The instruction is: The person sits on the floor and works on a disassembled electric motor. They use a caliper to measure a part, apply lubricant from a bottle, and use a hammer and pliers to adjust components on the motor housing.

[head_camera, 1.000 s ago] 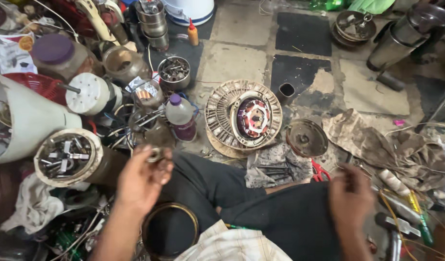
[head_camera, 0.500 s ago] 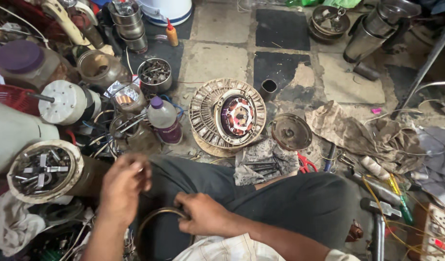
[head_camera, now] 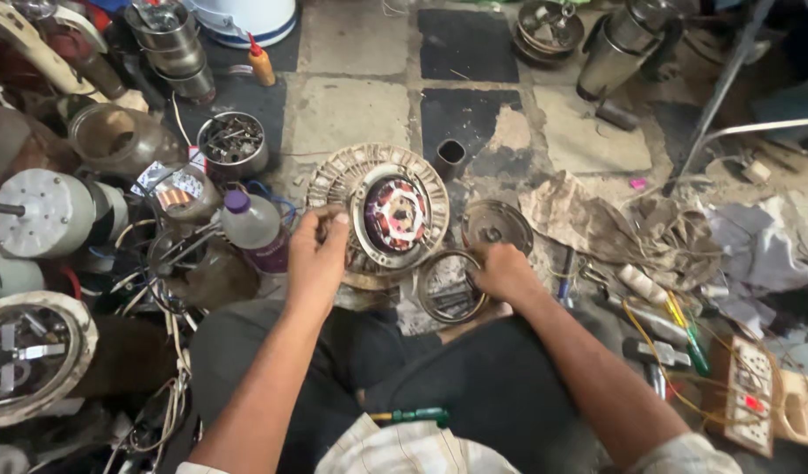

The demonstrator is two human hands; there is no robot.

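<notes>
The person sits on a patchy stone floor (head_camera: pixel 360 105) with knees drawn up in dark trousers. The left hand (head_camera: pixel 318 254) is curled around the near left rim of a round, dusty fan motor with a ribbed cream outer disc and copper-and-red windings at its centre (head_camera: pixel 382 211), fingers closed on its edge; the motor lies flat on the floor just ahead of the knees. The right hand (head_camera: pixel 502 270) rests with its fingers closed on the right side of a thin, tarnished metal ring (head_camera: pixel 450 285), which lies on the floor just beside the motor's lower right edge, over a scrap of crumpled paper. Just beyond that hand sits a shallow round grey metal cover plate (head_camera: pixel 496 226), touching or nearly touching the motor. To the left of the motor stands a clear plastic bottle with a purple cap (head_camera: pixel 250 224), and farther back a small metal tin filled with screws and bits (head_camera: pixel 232 142). A dirty beige rag (head_camera: pixel 597 224) lies spread to the right, and a green-handled screwdriver (head_camera: pixel 417 414) lies across the person's lap.
</notes>
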